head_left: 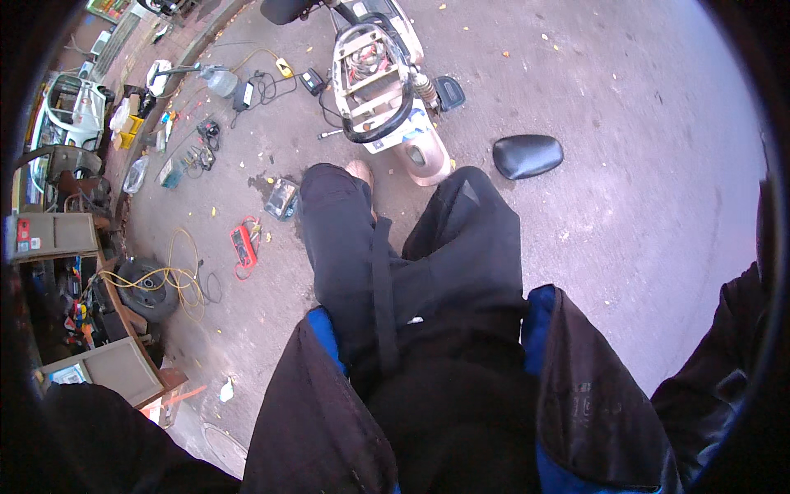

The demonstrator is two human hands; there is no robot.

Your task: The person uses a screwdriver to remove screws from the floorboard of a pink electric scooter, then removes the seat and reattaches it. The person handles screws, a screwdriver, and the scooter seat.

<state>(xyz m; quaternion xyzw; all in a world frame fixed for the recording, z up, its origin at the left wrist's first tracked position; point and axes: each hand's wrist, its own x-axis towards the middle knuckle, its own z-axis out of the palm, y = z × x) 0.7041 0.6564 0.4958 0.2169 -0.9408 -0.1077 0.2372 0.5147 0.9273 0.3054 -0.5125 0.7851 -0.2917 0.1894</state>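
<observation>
Neither of my hands shows in the head view. My left sleeve runs off at the lower left, and my right sleeve bends up along the right rim, both with their hands hidden. In front of my knees stands an electric scooter (425,161), its rear end towards me. Coiled wires (366,62) sit in the opening under its black-and-white rear rack (383,105). A black scooter seat (528,156) lies on the ground to the right. Left of my leg are a red multimeter (243,245) with leads and a dark box-shaped unit (281,199).
Chargers and cables (249,95) lie at the far left, near a clear plastic jug (220,81). An open brown cabinet (123,366) full of tools and a wheel (148,288) stand at the left, with a yellow cord (197,284) trailing. A white vehicle (81,111) stands behind them.
</observation>
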